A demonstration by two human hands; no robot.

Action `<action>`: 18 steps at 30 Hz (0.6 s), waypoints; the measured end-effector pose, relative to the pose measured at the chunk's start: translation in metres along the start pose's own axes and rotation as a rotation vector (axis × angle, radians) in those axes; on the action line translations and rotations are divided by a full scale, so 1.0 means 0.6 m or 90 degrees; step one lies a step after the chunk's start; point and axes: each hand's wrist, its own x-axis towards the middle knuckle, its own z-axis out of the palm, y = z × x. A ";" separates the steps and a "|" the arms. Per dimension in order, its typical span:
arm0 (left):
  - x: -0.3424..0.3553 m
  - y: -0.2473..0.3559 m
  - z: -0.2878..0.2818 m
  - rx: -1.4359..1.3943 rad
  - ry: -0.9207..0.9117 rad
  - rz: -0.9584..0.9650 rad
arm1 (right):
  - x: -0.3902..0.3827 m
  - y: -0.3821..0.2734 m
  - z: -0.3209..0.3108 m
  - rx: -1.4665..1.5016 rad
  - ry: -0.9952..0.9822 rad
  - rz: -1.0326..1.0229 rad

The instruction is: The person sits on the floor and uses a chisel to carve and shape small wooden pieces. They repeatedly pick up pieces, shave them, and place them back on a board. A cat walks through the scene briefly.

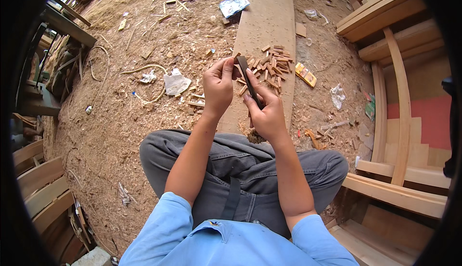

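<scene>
Held up in front of my crossed legs, my left hand (219, 85) pinches a small brown wooden piece (236, 72) between thumb and fingers, mostly hidden by them. A dark, flat, file-like bar (250, 84) is gripped in my right hand (267, 114), its far end touching or nearly touching that piece. Just beyond both hands, several small wooden blocks (275, 67) lie in a loose pile on a long flat board (267, 15). Below my right hand, a rough brown clump (255, 137) shows at the board's near end; its kind is unclear.
Wood shavings cover the ground (110, 136). Right of the board lies a yellow packet (305, 75); a blue-white packet (234, 6) rests by its far left edge. A pale cord (144, 67) trails at left. Wooden frames (404, 102) stand at right, curved slats (45, 189) at left.
</scene>
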 end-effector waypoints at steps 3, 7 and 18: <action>-0.001 0.000 -0.001 0.007 0.005 -0.007 | -0.001 0.002 -0.001 -0.027 -0.017 0.045; -0.001 0.000 -0.004 0.010 0.008 -0.031 | -0.001 0.001 0.003 -0.016 0.002 -0.001; 0.000 -0.011 0.009 0.065 -0.016 0.004 | 0.002 0.013 0.007 -0.033 0.046 0.047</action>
